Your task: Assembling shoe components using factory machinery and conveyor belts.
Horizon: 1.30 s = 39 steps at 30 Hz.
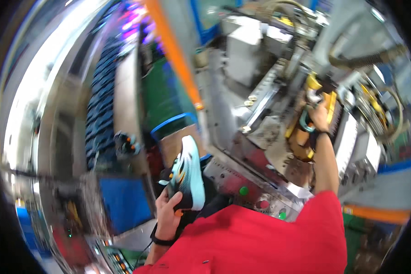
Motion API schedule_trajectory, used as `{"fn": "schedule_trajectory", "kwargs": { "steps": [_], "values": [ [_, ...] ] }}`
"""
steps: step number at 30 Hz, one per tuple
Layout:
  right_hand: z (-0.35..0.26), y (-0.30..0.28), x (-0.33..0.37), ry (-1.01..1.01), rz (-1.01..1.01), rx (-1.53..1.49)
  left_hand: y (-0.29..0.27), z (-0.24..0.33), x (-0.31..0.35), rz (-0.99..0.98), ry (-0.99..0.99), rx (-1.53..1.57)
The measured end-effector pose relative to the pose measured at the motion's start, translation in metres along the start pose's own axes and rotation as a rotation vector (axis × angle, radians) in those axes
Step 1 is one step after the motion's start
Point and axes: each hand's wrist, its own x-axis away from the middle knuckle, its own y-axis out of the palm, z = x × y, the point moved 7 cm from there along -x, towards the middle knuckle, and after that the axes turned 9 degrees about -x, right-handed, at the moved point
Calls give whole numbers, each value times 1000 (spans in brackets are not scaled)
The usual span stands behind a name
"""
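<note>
My left hand (pixel 168 218) grips a sneaker (pixel 187 176) by its dark heel end. The sneaker stands toe up, with a thick pale blue sole and a dark-to-white upper with orange marks. My right arm stretches into the machine (pixel 271 132) at the right. There my right hand (pixel 319 114) has its fingers curled in among yellow and metal parts, beside a teal curved band (pixel 306 122). Blur and the hand itself hide what the fingers hold. A yellow pad (pixel 313 82) sits just beyond that hand.
A green button (pixel 244 191) and a red button (pixel 263 204) sit on the machine's front panel. An orange post (pixel 176 55) rises ahead. A blue-rimmed bin (pixel 173 123) holds cardboard. To the left are a dark ridged rack (pixel 100 100) and a blue panel (pixel 125 198).
</note>
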Motion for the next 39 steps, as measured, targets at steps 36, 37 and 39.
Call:
{"fn": "schedule_trajectory", "kwargs": {
  "steps": [36, 37, 39],
  "values": [
    [-825, -62, 679, -1782, -655, -828, -624, -291, 389, 1953, -159, 67],
    [-878, -39, 710, -1742, -883, -789, -643, -334, 392, 2021, -154, -101],
    [-958, -27, 785, -1766, -979, -705, -648, -330, 373, 1935, -394, -260]
  ]
}}
